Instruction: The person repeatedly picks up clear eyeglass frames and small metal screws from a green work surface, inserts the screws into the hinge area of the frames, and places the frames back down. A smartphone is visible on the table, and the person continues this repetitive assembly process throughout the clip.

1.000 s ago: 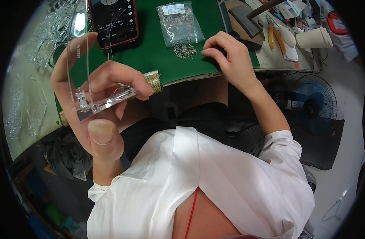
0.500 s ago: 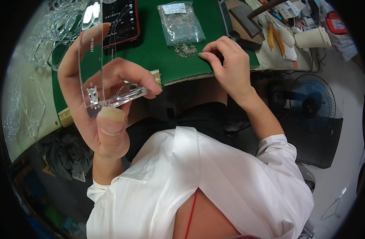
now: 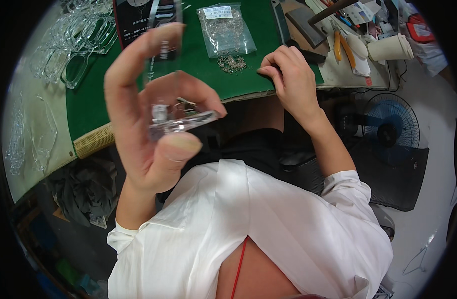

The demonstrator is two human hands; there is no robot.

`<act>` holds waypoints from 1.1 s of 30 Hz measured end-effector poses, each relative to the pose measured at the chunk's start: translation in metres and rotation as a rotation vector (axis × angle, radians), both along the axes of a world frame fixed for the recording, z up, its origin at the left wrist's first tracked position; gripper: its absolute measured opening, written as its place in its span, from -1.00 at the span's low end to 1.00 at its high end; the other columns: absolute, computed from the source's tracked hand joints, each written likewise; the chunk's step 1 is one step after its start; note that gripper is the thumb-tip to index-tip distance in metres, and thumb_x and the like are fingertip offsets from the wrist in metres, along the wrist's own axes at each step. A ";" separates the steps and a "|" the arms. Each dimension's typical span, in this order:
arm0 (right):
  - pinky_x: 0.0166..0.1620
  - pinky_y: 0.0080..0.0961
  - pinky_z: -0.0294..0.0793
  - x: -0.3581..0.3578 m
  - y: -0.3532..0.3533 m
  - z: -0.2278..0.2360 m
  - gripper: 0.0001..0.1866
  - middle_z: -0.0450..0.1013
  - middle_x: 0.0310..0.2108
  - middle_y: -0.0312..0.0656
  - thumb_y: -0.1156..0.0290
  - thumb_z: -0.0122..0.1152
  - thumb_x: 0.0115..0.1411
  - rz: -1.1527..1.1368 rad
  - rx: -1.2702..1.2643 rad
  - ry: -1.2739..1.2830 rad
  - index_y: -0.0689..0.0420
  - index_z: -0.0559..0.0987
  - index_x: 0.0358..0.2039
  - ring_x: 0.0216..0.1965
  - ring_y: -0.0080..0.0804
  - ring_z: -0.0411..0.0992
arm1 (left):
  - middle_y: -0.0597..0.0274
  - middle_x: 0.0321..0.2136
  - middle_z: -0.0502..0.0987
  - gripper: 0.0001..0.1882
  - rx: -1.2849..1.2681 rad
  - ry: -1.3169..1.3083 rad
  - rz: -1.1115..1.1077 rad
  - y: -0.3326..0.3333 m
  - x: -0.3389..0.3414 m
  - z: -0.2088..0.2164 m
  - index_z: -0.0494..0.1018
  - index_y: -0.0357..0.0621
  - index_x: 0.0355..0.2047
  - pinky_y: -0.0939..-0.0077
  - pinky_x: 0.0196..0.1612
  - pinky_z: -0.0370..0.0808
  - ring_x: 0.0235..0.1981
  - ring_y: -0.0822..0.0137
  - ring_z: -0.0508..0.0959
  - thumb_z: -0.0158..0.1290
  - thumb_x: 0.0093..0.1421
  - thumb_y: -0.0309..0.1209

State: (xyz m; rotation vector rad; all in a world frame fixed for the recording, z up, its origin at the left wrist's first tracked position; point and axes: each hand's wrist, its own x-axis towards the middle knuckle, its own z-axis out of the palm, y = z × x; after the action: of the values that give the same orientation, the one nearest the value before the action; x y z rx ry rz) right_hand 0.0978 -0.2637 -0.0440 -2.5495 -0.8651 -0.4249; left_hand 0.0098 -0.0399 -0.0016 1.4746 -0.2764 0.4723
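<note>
Raised over the table's near edge, my left hand [image 3: 131, 134] grips a clear plastic eyeglass frame [image 3: 196, 121] between thumb and fingers. One temple arm of it stands upright along the index finger, and the hinge end is near the thumb; motion blurs it. My right hand [image 3: 294, 82] is at the front edge of the green mat, thumb and index finger pinched together. Whatever they may hold is too small to make out. Just left of those fingertips lies a small pile of tiny metal screws [image 3: 232, 63], spilling from a clear plastic bag [image 3: 226, 37] with a white label.
Several clear eyeglass frames [image 3: 74, 45] are heaped at the far left, with loose clear temple pieces [image 3: 16, 134] nearer. A phone [image 3: 133, 22] lies behind my left hand. On the right are a metal block [image 3: 305, 27], orange-handled pliers [image 3: 345, 50], a white cup [image 3: 390, 48] and a fan [image 3: 390, 124].
My left hand has moved right with the eyeglass frame, uncovering more of the mat's left side. My right hand has shifted slightly right, away from the screw pile, still pinched.
</note>
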 end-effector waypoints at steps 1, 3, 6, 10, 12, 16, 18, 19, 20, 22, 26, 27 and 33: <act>-0.34 -0.43 0.34 0.002 -0.002 -0.001 -0.89 0.38 -0.49 -0.27 0.42 0.22 0.05 0.024 0.000 0.007 0.15 0.49 -0.51 -0.38 -0.27 0.34 | -0.03 -0.53 0.52 -0.02 0.003 0.000 -0.037 0.000 0.001 -0.002 -0.05 -0.35 0.21 0.80 -0.66 0.27 -0.55 0.39 0.54 -0.01 0.10 0.23; -0.33 -0.46 0.33 0.007 -0.006 0.001 -0.91 0.37 -0.49 -0.25 0.46 0.18 0.08 0.080 0.060 0.068 0.18 0.48 -0.49 -0.39 -0.28 0.34 | -0.03 -0.49 0.52 -0.06 0.010 0.004 -0.127 -0.007 0.006 0.003 -0.04 -0.34 0.21 0.77 -0.63 0.29 -0.53 0.39 0.54 0.00 0.11 0.16; -0.32 -0.55 0.31 0.013 -0.014 0.012 -0.92 0.35 -0.48 -0.23 0.51 0.10 0.12 0.169 0.327 0.276 0.23 0.44 -0.46 -0.42 -0.39 0.33 | -0.05 -0.37 0.52 -0.18 0.041 -0.037 -0.297 -0.014 0.017 0.002 -0.04 -0.32 0.21 0.71 -0.54 0.38 -0.47 0.38 0.54 0.03 0.16 -0.03; -0.30 -0.63 0.28 0.010 -0.002 0.065 -0.84 0.33 -0.45 -0.28 0.42 0.07 0.20 0.403 0.615 0.284 0.25 0.42 -0.44 -0.41 -0.50 0.28 | 0.07 -0.33 0.47 -0.34 0.031 0.110 -0.508 -0.029 0.026 0.004 -0.02 -0.31 0.22 0.59 -0.26 0.48 -0.39 0.38 0.51 -0.01 0.18 -0.37; -0.32 -0.60 0.28 0.005 0.003 0.082 -0.78 0.34 -0.45 -0.24 0.32 0.13 0.18 0.517 0.553 0.101 0.22 0.44 -0.44 -0.41 -0.44 0.28 | 0.12 -0.37 0.48 -0.35 0.035 0.187 -0.552 -0.035 0.027 0.007 0.02 -0.30 0.21 0.58 -0.25 0.48 -0.39 0.40 0.52 0.03 0.17 -0.39; -0.37 -0.53 0.26 -0.004 0.007 0.092 -0.74 0.36 -0.50 -0.23 0.23 0.24 0.06 0.491 0.418 -0.077 0.17 0.47 -0.51 -0.43 -0.35 0.29 | 0.16 -0.42 0.51 -0.35 0.147 0.122 -0.535 -0.040 0.029 0.007 0.05 -0.32 0.19 0.57 -0.25 0.44 -0.39 0.39 0.53 0.05 0.15 -0.42; -0.37 -0.52 0.26 -0.005 0.007 0.092 -0.76 0.37 -0.51 -0.24 0.26 0.26 0.01 0.485 0.399 -0.110 0.16 0.48 -0.53 -0.43 -0.36 0.29 | 0.14 -0.41 0.52 -0.36 0.182 0.105 -0.512 -0.040 0.030 0.008 0.06 -0.32 0.18 0.56 -0.24 0.45 -0.37 0.37 0.53 0.04 0.14 -0.43; -0.37 -0.53 0.26 -0.005 0.008 0.092 -0.78 0.37 -0.51 -0.25 0.29 0.28 -0.01 0.484 0.402 -0.108 0.16 0.49 -0.53 -0.43 -0.36 0.29 | 0.13 -0.40 0.52 -0.37 0.205 0.099 -0.497 -0.041 0.030 0.006 0.06 -0.32 0.18 0.56 -0.23 0.45 -0.36 0.36 0.54 0.04 0.14 -0.43; -0.38 -0.53 0.26 -0.005 0.008 0.091 -0.80 0.37 -0.51 -0.25 0.31 0.30 -0.03 0.484 0.405 -0.106 0.15 0.50 -0.53 -0.43 -0.36 0.29 | 0.12 -0.40 0.53 -0.37 0.229 0.093 -0.483 -0.041 0.031 0.005 0.07 -0.33 0.18 0.55 -0.22 0.45 -0.35 0.35 0.54 0.04 0.14 -0.43; -0.38 -0.54 0.26 -0.005 0.008 0.090 -0.82 0.39 -0.50 -0.26 0.36 0.33 -0.09 0.483 0.420 -0.121 0.15 0.53 -0.53 -0.42 -0.37 0.29 | 0.12 -0.39 0.53 -0.37 0.236 0.096 -0.472 -0.041 0.031 0.006 0.08 -0.33 0.17 0.54 -0.21 0.45 -0.33 0.34 0.55 0.04 0.14 -0.43; -0.37 -0.56 0.25 -0.002 0.002 0.092 -0.83 0.40 -0.48 -0.27 0.43 0.38 -0.18 0.516 0.417 -0.132 0.15 0.58 -0.53 -0.40 -0.40 0.29 | 0.10 -0.38 0.54 -0.38 0.260 0.098 -0.479 -0.041 0.032 0.008 0.10 -0.32 0.17 0.54 -0.21 0.46 -0.31 0.33 0.55 0.04 0.13 -0.43; -0.37 -0.56 0.25 -0.001 0.002 0.091 -0.84 0.40 -0.48 -0.27 0.44 0.37 -0.18 0.512 0.436 -0.113 0.15 0.58 -0.53 -0.40 -0.41 0.29 | 0.10 -0.38 0.54 -0.38 0.259 0.101 -0.481 -0.041 0.032 0.008 0.10 -0.32 0.17 0.54 -0.21 0.46 -0.31 0.33 0.56 0.04 0.13 -0.43; -0.36 -0.61 0.27 -0.006 0.003 0.087 -0.88 0.38 -0.47 -0.24 0.48 0.35 -0.15 0.459 0.534 0.009 0.16 0.58 -0.54 -0.38 -0.44 0.30 | 0.08 -0.39 0.55 -0.37 0.284 0.088 -0.453 -0.043 0.032 0.009 0.11 -0.31 0.16 0.54 -0.21 0.46 -0.31 0.29 0.58 0.07 0.12 -0.41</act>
State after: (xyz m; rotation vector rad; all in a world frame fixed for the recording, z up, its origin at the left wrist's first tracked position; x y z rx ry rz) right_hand 0.0917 -0.2604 0.0431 -1.8050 -1.1189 -0.4265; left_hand 0.0415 -0.0826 0.0075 1.6417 -0.6099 0.0008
